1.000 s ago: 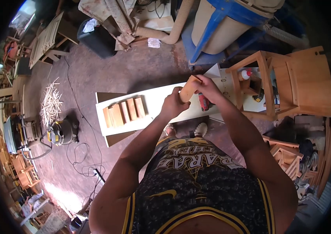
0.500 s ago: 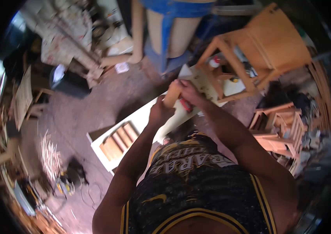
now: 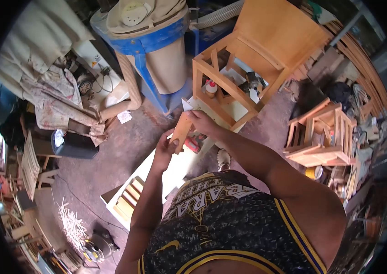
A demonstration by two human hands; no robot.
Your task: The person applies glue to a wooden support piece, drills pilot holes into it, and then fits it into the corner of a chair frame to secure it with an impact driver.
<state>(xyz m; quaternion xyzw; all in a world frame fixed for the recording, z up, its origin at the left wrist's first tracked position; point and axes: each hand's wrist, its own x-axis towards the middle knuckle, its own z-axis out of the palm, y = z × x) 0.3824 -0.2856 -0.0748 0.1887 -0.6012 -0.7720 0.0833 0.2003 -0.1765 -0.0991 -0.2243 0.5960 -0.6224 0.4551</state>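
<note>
A short flat wooden block (image 3: pixel 182 132) is held between both hands above a long white board (image 3: pixel 175 166). My left hand (image 3: pixel 168 147) grips its lower end, with the thumb across its face. At the upper end, my right hand (image 3: pixel 199 120) has its fingers closed on the block. A red tool (image 3: pixel 192 144) lies on the board just right of the block, partly hidden by it. Several wooden pieces (image 3: pixel 129 197) lie side by side at the board's lower left end.
A wooden chair frame (image 3: pixel 248 86) stands at the board's far end, with a red-capped bottle (image 3: pixel 211 88) within it. Beyond stands a blue-banded dust collector (image 3: pixel 157 59). Another wooden frame (image 3: pixel 323 134) is at right. Thin sticks (image 3: pixel 71 223) and a black bin (image 3: pixel 74 144) are at left.
The view has shifted, so the surroundings appear lower and more of the dust collector shows. The block's face is more visible, and my hands are farther apart along it.
</note>
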